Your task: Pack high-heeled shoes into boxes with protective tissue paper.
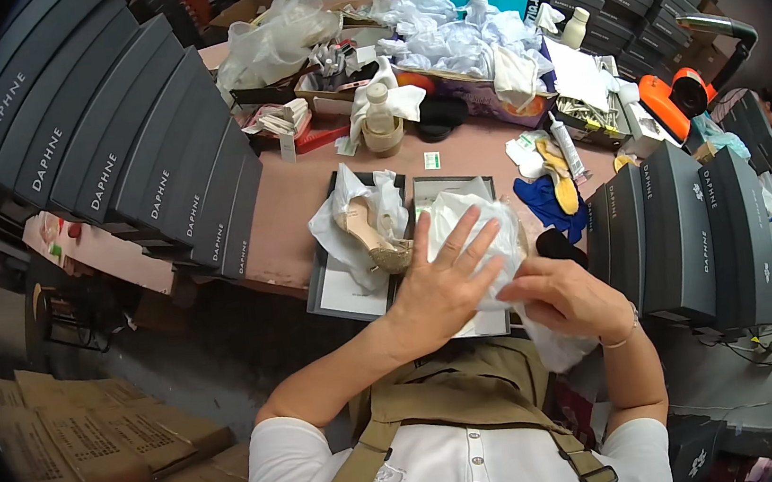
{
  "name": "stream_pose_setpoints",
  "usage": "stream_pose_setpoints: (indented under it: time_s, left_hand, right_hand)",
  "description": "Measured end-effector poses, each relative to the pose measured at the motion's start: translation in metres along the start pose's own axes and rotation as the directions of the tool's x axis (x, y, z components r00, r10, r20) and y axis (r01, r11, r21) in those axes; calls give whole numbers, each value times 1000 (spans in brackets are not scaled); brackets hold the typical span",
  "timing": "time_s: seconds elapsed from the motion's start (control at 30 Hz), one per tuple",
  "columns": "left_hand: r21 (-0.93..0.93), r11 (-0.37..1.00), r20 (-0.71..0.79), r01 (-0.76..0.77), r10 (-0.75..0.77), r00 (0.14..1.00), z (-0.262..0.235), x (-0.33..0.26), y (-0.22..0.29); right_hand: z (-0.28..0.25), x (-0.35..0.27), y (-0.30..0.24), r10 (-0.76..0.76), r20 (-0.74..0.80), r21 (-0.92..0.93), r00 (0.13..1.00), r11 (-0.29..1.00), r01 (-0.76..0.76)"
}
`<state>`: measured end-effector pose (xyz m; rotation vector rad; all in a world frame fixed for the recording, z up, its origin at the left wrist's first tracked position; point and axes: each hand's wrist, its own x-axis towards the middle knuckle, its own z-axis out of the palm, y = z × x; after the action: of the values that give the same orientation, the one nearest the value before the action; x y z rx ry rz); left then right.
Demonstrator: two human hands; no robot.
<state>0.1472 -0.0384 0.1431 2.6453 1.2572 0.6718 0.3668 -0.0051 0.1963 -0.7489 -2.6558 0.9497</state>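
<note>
My left hand (447, 277) lies flat with its fingers spread over crumpled white tissue paper (449, 213) in the right-hand part of an open grey shoebox (412, 202). At the paper's right edge, my right hand (568, 296) is closed, pinching a thin white sheet that trails down below it (555, 347). Whether a shoe lies inside this paper is hidden. To the left, a beige sandal with a glittery gold heel (367, 229) rests on tissue in the other box part (348, 304).
Grey shoeboxes stand stacked at left (139, 164) and right (681, 236). Behind are a bottle in a cup (379, 113), a carton heaped with white tissue (467, 36), a blue cloth (548, 203), a tube (568, 146) and an orange device (666, 104). Brown cartons (113, 434) sit lower left.
</note>
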Motion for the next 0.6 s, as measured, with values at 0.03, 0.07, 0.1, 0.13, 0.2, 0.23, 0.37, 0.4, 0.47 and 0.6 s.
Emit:
stream_pose_setpoints:
  time_s: [0.03, 0.07, 0.1, 0.13, 0.2, 0.23, 0.37, 0.4, 0.47, 0.6]
  left_hand:
    - [4, 999, 107, 37, -37, 994, 2, -7, -9]
    - [8, 998, 214, 65, -66, 975, 0, -14, -15]
    - [-93, 982, 254, 163, -135, 958, -4, -21, -18]
    - [-188, 946, 301, 263, -200, 933, -9, -28, -22]
    - [-339, 897, 277, 284, -194, 941, -13, -40, -27]
    - [-373, 883, 294, 286, -180, 939, -19, -43, -34]
    - [-73, 912, 404, 405, -344, 847, -5, -68, -64]
    - [-16, 908, 407, 419, -377, 832, 10, -79, -78]
    - [-293, 734, 427, 613, -473, 771, 29, -96, -89]
    - [-353, 561, 293, 749, -694, 658, 72, -147, -98]
  right_hand:
    - [-1, -4, -10, -4, -70, -3, 998, 1000, 4]
    - [-3, -9, -11, 93, -69, -35, 993, 995, -95]
    - [-4, -17, -8, 187, -74, -58, 979, 980, -192]
    - [-4, -25, -4, 281, -80, -78, 956, 955, -287]
    - [13, -41, 18, 240, -138, -96, 961, 962, -254]
    - [20, -45, 27, 198, -196, -66, 960, 974, -215]
    - [39, -67, 44, 515, -321, 383, 795, 838, -388]
    - [44, -71, 47, 550, -344, 412, 761, 817, -404]
    - [66, -80, 65, 617, -396, 478, 680, 771, -421]
    - [96, -104, 88, 674, -576, 540, 462, 738, -404]
